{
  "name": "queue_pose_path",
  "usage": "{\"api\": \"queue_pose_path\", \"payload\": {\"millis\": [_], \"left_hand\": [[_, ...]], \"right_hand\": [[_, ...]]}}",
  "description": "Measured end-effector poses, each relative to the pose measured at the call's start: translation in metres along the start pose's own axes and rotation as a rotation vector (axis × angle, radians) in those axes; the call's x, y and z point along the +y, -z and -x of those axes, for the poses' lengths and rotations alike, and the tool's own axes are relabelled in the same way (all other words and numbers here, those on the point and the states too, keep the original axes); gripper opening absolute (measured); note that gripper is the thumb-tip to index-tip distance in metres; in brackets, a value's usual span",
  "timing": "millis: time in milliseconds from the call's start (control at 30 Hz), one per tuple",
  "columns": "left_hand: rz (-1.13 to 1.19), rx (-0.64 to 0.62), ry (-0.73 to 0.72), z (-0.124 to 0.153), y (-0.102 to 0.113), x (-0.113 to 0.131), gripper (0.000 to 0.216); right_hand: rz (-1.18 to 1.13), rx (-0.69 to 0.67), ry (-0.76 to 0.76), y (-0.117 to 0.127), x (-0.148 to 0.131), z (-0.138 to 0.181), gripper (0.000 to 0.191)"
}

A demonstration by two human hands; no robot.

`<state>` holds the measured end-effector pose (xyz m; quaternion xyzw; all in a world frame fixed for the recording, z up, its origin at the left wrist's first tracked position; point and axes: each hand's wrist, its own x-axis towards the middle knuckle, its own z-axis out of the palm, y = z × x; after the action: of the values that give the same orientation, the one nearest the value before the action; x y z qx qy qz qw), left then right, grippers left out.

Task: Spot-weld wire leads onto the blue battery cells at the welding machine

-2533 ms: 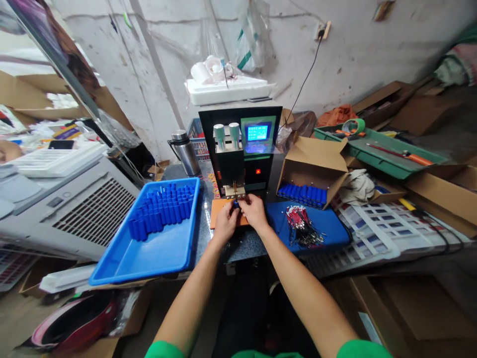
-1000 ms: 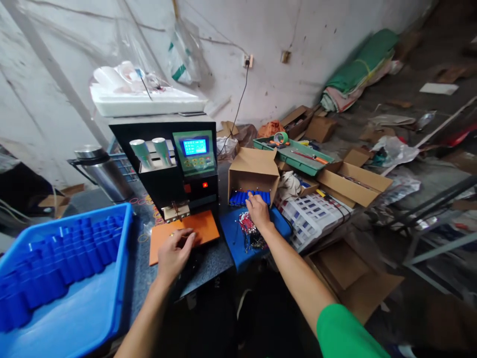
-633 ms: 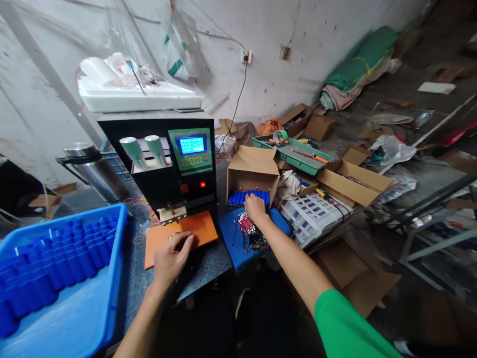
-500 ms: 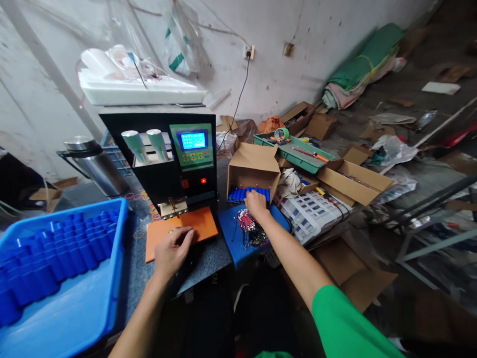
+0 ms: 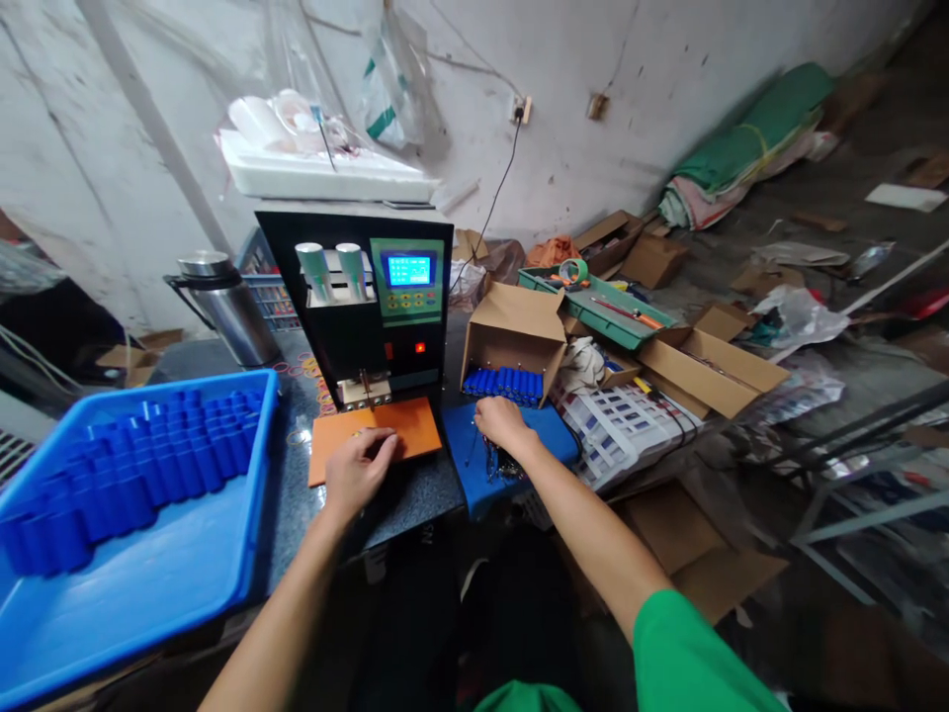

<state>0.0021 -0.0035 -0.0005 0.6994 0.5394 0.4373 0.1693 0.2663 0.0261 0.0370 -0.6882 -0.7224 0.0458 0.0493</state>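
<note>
My left hand (image 5: 361,467) rests at the front edge of an orange board (image 5: 415,427), its fingers loosely bent and the thumb apart, with nothing visible in it. Behind it stands a black spot welder (image 5: 333,346) with a lit blue screen and electrode tips above the board. My right hand (image 5: 502,422) is closed over a bundle of thin wires (image 5: 508,467) on a blue surface (image 5: 553,435); its fingertips are partly hidden. Just beyond it, a row of blue-wrapped battery cells (image 5: 504,384) lies in an open cardboard box (image 5: 515,346).
A blue tray (image 5: 170,564) at left holds several blue battery packs (image 5: 170,455). Behind it stands a steel jug (image 5: 229,307). A white foam tray (image 5: 318,178) sits on the welder. At right are a green tool tray (image 5: 604,309), a white basket (image 5: 630,420) and cardboard boxes (image 5: 716,371).
My right hand has drawn back from the cells in the box to the wires in front. My left hand stays on the orange board. The view has shifted left.
</note>
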Motion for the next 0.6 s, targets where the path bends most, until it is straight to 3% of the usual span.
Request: {"api": "queue_pose_path", "payload": {"millis": [200,367,467,600], "left_hand": [[0.005,0.023,-0.026,0.001,0.002,0.004,0.032],[-0.022,0.025,-0.043,0.000,0.002,0.005,0.031],[-0.012,0.012,-0.046,0.001,0.002,0.004,0.030],[0.027,0.005,-0.031,0.001,0.003,0.003,0.029]], "right_hand": [[0.109,-0.089,0.010,-0.010,-0.027,0.003,0.027],[-0.008,-0.013,-0.063,-0.017,-0.020,0.002,0.021],[-0.355,0.095,-0.116,-0.017,-0.006,0.001,0.013],[-1.138,0.151,-0.105,-0.010,0.007,0.004,0.015]]}}
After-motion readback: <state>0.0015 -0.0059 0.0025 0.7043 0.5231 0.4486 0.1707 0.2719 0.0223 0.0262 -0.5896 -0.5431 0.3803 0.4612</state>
